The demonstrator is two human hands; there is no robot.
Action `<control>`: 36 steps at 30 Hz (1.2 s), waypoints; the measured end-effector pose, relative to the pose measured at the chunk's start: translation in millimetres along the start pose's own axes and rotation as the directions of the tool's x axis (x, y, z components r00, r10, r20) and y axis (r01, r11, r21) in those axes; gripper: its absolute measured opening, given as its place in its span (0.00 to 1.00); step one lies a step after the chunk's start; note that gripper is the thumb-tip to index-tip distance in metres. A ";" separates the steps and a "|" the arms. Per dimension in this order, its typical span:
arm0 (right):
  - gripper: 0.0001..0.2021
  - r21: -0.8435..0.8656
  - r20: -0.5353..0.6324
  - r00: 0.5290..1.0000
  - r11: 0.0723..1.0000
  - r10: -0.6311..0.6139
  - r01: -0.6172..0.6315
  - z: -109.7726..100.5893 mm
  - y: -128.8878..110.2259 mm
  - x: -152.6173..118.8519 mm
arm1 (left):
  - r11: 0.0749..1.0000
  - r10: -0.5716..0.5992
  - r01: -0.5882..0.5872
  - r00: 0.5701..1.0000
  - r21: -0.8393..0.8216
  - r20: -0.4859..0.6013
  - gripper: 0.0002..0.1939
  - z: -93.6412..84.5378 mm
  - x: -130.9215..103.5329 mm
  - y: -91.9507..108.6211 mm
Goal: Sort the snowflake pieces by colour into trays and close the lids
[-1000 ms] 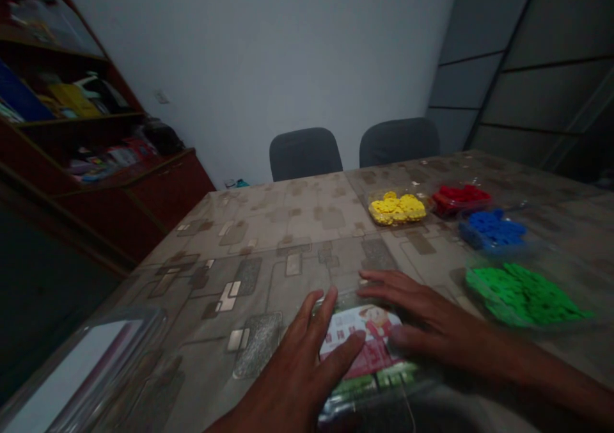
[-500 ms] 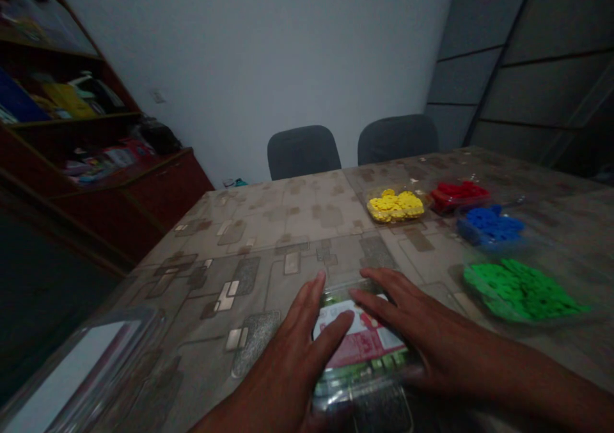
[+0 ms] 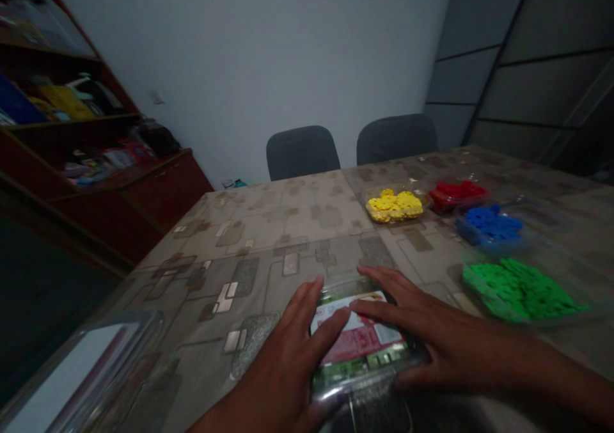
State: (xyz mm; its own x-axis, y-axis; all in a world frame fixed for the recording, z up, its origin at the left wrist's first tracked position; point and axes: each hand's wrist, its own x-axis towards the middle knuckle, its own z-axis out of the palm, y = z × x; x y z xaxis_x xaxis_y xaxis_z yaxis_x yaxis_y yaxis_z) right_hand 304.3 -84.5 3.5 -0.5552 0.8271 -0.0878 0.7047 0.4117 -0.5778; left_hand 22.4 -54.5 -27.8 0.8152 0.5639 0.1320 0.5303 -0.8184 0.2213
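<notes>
A clear plastic box with a white and pink label and green pieces inside sits near the front edge of the table. My left hand lies along its left side, thumb over the label. On its right side rests my right hand, fingers spread across the top. Both hands touch the box. To the right stand clear containers of green pieces, blue pieces, red pieces and yellow pieces.
Clear plastic lids or boxes with a white label lie at the lower left. Two grey chairs stand behind the patterned table. A wooden shelf unit is at the left.
My right thumb has shifted slightly down along the box's right side. The box has tilted or shifted very slightly; both hands stay on it.
</notes>
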 end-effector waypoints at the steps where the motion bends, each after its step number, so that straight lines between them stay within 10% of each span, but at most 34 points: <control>1: 0.43 -0.004 -0.007 1.000 1.000 -0.014 0.014 1.1 0.9 1.4 | 1.000 -0.003 0.003 1.000 -0.004 -0.002 0.43 -1.8 1.3 -0.2; 36: 0.39 0.255 0.059 0.998 0.967 -0.024 0.008 -8.5 19.9 2.5 | 1.000 -0.004 0.008 0.986 0.023 -0.164 0.46 25.4 -3.2 -6.0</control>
State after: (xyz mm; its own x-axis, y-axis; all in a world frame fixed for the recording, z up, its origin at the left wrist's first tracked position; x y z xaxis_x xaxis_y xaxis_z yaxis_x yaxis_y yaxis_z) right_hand 320.7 -70.9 -1.3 -0.5967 0.7932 -0.1215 0.5644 0.3072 -0.7662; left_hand 22.5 -54.2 -54.1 0.7638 0.5777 0.2879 0.5421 -0.8162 0.1997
